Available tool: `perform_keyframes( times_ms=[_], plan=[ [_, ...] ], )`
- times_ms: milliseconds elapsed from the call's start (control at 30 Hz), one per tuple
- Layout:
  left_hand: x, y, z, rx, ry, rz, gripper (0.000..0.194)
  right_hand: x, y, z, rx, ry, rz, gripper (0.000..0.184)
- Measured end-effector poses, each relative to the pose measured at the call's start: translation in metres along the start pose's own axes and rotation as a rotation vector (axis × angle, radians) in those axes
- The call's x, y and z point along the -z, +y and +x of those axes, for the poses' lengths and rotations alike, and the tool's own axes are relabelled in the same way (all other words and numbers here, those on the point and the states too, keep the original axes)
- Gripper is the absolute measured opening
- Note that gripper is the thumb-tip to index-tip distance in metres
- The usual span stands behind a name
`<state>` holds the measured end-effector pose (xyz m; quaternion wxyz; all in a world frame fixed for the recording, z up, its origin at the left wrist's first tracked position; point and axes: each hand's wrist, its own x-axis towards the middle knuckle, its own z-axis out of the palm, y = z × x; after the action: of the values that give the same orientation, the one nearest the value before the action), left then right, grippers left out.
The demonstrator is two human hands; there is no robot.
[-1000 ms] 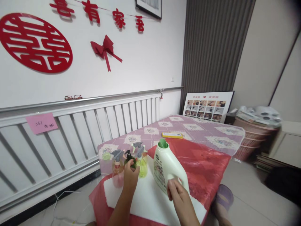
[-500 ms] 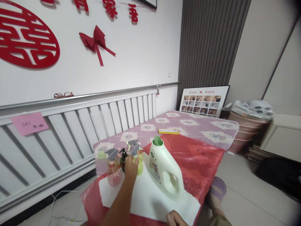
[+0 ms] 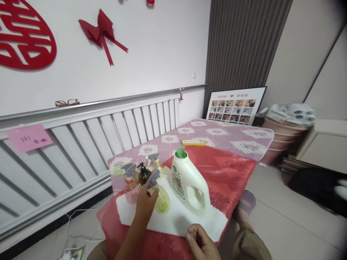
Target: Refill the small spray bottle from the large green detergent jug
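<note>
My left hand (image 3: 146,202) grips a yellow-tinted clear spray bottle (image 3: 163,202) with a grey trigger head, fingers round its neck. Close behind it are a dark green pump bottle (image 3: 144,175) and another yellowish spray bottle (image 3: 157,165). To the left stands a pink spray bottle (image 3: 131,189) with a grey head. Loosely curled, my right hand (image 3: 201,241) is at the front edge of a white sheet (image 3: 169,226), and nothing shows in its fingers. A pale green detergent jug (image 3: 187,182) with a handle stands upright between and beyond my hands.
Red plastic film (image 3: 225,173) lies under the sheet on a table with a patterned pink cloth (image 3: 217,133). A yellow flat box (image 3: 193,142) lies farther back. A white radiator (image 3: 108,141) lines the left wall. Stacked pink baskets (image 3: 282,141) stand right.
My left hand has drawn the yellow spray bottle nearer, away from the other bottles, which now show more. My right hand has come further into view. The camera view has tilted down.
</note>
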<state>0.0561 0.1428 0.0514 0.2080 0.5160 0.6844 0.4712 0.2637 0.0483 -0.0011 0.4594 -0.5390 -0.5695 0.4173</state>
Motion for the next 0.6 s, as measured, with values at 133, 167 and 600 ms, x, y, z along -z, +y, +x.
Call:
perform_keyframes(
  times_ms=[133,167,600],
  plan=[
    [0.008,-0.002,-0.039,0.026,-0.073,-0.044,0.032,-0.017,0.007,0.008,0.028,0.066,-0.044,0.044],
    [0.008,-0.002,-0.047,0.023,-0.084,-0.053,0.03,-0.022,0.008,0.01,0.046,0.069,-0.068,0.051],
    [0.025,0.01,-0.072,-0.034,-0.388,-0.253,0.043,-0.056,0.008,0.021,0.305,-0.054,-0.2,0.071]
  ],
)
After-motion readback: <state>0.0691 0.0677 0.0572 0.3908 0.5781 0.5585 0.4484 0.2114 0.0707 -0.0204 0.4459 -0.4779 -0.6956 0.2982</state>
